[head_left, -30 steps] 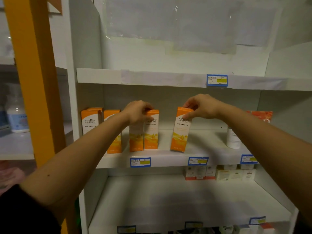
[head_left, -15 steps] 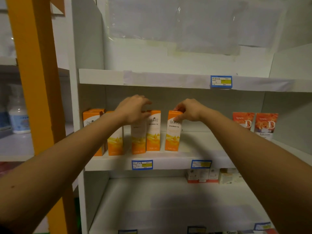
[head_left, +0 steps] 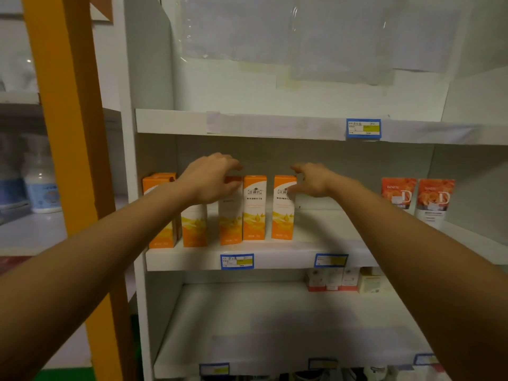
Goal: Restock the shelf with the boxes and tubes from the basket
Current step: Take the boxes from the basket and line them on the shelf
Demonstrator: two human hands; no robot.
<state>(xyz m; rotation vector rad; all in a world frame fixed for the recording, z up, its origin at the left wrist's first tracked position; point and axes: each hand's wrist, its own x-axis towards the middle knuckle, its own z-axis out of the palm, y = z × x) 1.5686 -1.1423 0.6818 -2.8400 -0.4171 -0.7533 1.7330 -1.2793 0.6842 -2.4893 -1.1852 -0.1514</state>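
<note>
Down low, well under both hands, a few small boxes [head_left: 332,280] sat at the back of the lower board. A bit further in, the shelf [head_left: 286,261] edge had 2 blue tags [head_left: 237,261], approx one under each hand.

On that shelf stood a row of orange boxes [head_left: 193,226]. The last orange box [head_left: 283,213] stood up straight, just beside the R hand [head_left: 314,184] on its L side, w/ a small gap to the next box [head_left: 254,213]. 1 sec ago it was tipped over a bit. Half a sec ago the R hand pinched its top. Now the R hand's fingers were spread wide and held nothing; the thumb was right at the box's top corner, and I couldn't tell if it touched.

The L hand [head_left: 211,180] was over the third box [head_left: 230,221] and hid its top. Before, its fingers lay on the box tops. Now they were bent loose above them, gripping nothing.

Well off to the R of the R hand, 2 orange tubes [head_left: 398,193] stood near the back. Far to the L of the L hand, past the orange post [head_left: 68,133], was a white bottle [head_left: 41,185].
</note>
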